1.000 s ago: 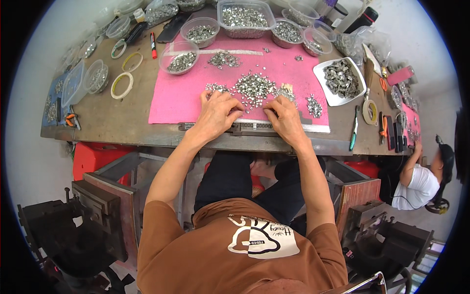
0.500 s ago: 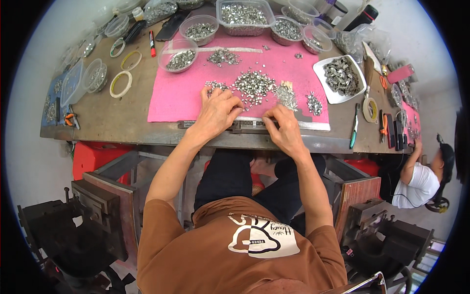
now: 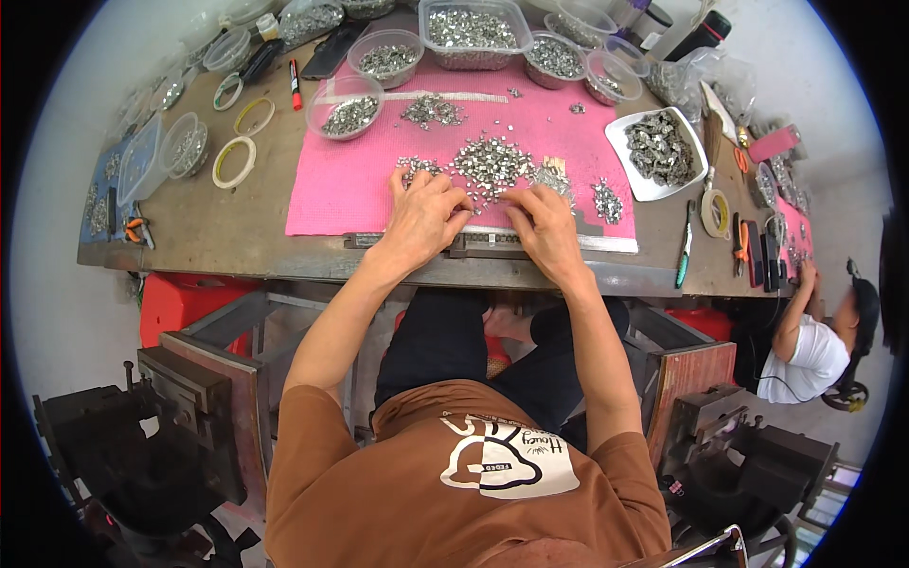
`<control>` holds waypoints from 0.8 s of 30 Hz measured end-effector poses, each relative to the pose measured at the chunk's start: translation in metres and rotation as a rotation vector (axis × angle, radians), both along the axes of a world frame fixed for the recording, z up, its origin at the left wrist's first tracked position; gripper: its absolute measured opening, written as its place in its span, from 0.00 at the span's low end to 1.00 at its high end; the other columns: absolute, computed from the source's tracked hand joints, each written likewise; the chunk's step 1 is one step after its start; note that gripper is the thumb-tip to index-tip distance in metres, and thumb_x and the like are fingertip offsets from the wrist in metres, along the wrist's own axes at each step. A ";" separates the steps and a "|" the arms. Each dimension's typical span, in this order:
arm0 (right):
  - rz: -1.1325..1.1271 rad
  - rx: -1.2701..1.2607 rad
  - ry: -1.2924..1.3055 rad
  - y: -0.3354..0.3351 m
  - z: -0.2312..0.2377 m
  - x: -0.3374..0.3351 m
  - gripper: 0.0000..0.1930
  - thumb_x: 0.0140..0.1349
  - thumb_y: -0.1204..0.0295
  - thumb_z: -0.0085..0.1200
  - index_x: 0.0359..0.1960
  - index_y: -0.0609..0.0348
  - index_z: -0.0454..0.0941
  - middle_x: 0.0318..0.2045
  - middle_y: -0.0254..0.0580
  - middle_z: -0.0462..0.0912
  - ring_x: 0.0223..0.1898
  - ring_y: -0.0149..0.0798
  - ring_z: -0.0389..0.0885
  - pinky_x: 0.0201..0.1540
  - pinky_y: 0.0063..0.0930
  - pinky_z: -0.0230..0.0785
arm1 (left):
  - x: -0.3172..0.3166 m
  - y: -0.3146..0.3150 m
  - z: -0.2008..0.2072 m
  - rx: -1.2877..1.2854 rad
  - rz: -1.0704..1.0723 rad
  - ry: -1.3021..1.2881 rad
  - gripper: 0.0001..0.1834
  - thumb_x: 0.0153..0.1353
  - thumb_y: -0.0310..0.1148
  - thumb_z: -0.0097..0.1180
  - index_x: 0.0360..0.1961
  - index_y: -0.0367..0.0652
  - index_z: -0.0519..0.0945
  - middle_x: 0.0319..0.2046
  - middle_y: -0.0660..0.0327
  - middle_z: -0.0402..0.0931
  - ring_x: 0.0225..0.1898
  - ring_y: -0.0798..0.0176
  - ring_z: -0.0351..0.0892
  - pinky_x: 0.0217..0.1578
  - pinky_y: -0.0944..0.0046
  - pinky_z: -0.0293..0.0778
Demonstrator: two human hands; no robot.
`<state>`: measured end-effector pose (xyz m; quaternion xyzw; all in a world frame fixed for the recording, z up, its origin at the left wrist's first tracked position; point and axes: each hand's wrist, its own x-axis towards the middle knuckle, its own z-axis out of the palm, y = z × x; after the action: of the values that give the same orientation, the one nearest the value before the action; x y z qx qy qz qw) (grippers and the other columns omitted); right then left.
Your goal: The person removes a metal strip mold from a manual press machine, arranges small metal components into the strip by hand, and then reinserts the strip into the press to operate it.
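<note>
A heap of small silvery metal pieces (image 3: 492, 163) lies on the pink mat (image 3: 331, 194). My left hand (image 3: 426, 210) is at its near left edge, fingers bent, thumb and forefinger close together; a smaller cluster of pieces (image 3: 417, 167) lies by its fingertips. Thumb and forefinger of my right hand (image 3: 545, 225) are pinched at the heap's near right edge. Anything in either pinch is too small to make out. Between my wrists, along the table's front edge, runs a narrow dark metal bar (image 3: 485, 242). Beyond my right hand are thin silvery slivers (image 3: 553, 176), partly covered.
Clear tubs of metal bits (image 3: 473, 59) line the back. A white dish (image 3: 617, 142) of darker pieces stands right, near a green-white toothbrush (image 3: 686, 244). Tape rings (image 3: 234, 163) and a red marker (image 3: 295, 85) lie left. Another person (image 3: 810, 350) works at far right.
My right hand has moved up and slightly left, from the bar to the near edge of the heap. My left hand has stayed nearly in place.
</note>
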<state>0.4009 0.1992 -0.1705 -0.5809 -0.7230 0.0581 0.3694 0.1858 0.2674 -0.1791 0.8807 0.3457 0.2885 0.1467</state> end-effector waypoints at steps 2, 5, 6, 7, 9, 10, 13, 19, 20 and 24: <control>0.012 0.015 -0.082 0.009 -0.002 0.000 0.06 0.60 0.75 0.62 0.39 0.55 0.83 0.32 0.39 0.78 0.39 0.43 0.77 0.46 0.39 0.64 | 0.001 0.000 0.001 0.000 -0.004 0.020 0.04 0.58 0.34 0.66 0.33 0.48 0.85 0.34 0.65 0.76 0.46 0.58 0.74 0.63 0.36 0.52; 0.020 0.042 -0.193 0.014 -0.003 0.001 0.06 0.60 0.74 0.63 0.38 0.56 0.83 0.32 0.39 0.77 0.40 0.43 0.77 0.46 0.39 0.64 | 0.002 0.000 0.001 0.017 -0.012 0.040 0.04 0.58 0.34 0.66 0.34 0.48 0.85 0.34 0.65 0.76 0.45 0.59 0.75 0.63 0.37 0.53; 0.017 0.055 -0.221 0.014 -0.003 0.001 0.05 0.60 0.74 0.63 0.37 0.56 0.82 0.32 0.39 0.77 0.40 0.43 0.77 0.46 0.39 0.64 | 0.002 0.000 0.001 0.035 -0.017 0.040 0.04 0.58 0.33 0.66 0.34 0.47 0.84 0.33 0.65 0.76 0.45 0.59 0.75 0.63 0.37 0.53; 0.015 0.054 -0.221 0.012 -0.003 0.001 0.05 0.60 0.74 0.63 0.37 0.56 0.82 0.32 0.39 0.77 0.40 0.43 0.77 0.46 0.39 0.64 | 0.003 -0.001 0.001 0.034 -0.019 0.040 0.04 0.58 0.33 0.66 0.34 0.47 0.84 0.33 0.65 0.76 0.45 0.59 0.75 0.63 0.37 0.53; 0.012 0.043 -0.146 0.006 -0.003 0.001 0.04 0.60 0.74 0.63 0.35 0.58 0.81 0.31 0.40 0.78 0.39 0.44 0.78 0.46 0.39 0.64 | 0.005 -0.006 0.002 0.081 -0.032 -0.051 0.04 0.57 0.32 0.66 0.33 0.47 0.84 0.33 0.66 0.77 0.44 0.61 0.75 0.62 0.38 0.53; 0.012 0.042 -0.146 0.002 -0.001 0.002 0.04 0.60 0.74 0.63 0.35 0.58 0.81 0.31 0.40 0.78 0.39 0.44 0.78 0.46 0.39 0.64 | 0.006 -0.010 0.004 0.081 -0.032 -0.051 0.04 0.57 0.32 0.66 0.33 0.47 0.84 0.33 0.66 0.77 0.44 0.61 0.75 0.62 0.38 0.53; -0.006 -0.062 0.063 -0.017 0.001 0.001 0.04 0.61 0.75 0.63 0.34 0.61 0.81 0.30 0.41 0.79 0.35 0.44 0.79 0.43 0.38 0.65 | 0.012 -0.027 0.008 0.051 -0.072 -0.101 0.05 0.57 0.31 0.67 0.35 0.47 0.85 0.34 0.66 0.80 0.44 0.61 0.79 0.65 0.39 0.52; -0.054 0.023 0.142 -0.034 -0.008 -0.010 0.04 0.57 0.77 0.65 0.34 0.59 0.83 0.31 0.39 0.81 0.37 0.44 0.78 0.46 0.38 0.64 | 0.019 -0.037 -0.002 0.064 -0.081 -0.142 0.07 0.56 0.31 0.68 0.36 0.46 0.85 0.35 0.66 0.80 0.44 0.61 0.79 0.65 0.39 0.52; -0.054 0.025 0.142 -0.034 -0.008 -0.011 0.04 0.57 0.77 0.65 0.34 0.59 0.83 0.31 0.39 0.81 0.37 0.44 0.78 0.46 0.38 0.64 | 0.019 -0.038 -0.003 0.061 -0.071 -0.143 0.07 0.56 0.31 0.68 0.36 0.46 0.85 0.35 0.65 0.80 0.44 0.61 0.79 0.65 0.40 0.52; -0.031 0.057 0.121 -0.033 -0.008 -0.009 0.04 0.56 0.77 0.65 0.34 0.57 0.84 0.31 0.38 0.81 0.37 0.44 0.78 0.46 0.38 0.63 | 0.018 -0.038 -0.003 0.065 -0.075 -0.150 0.07 0.56 0.30 0.67 0.37 0.47 0.85 0.35 0.65 0.81 0.44 0.61 0.79 0.65 0.41 0.53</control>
<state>0.3916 0.1660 -0.1786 -0.5766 -0.6917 0.0665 0.4297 0.2036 0.2297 -0.1817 0.8734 0.2909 0.3588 0.1544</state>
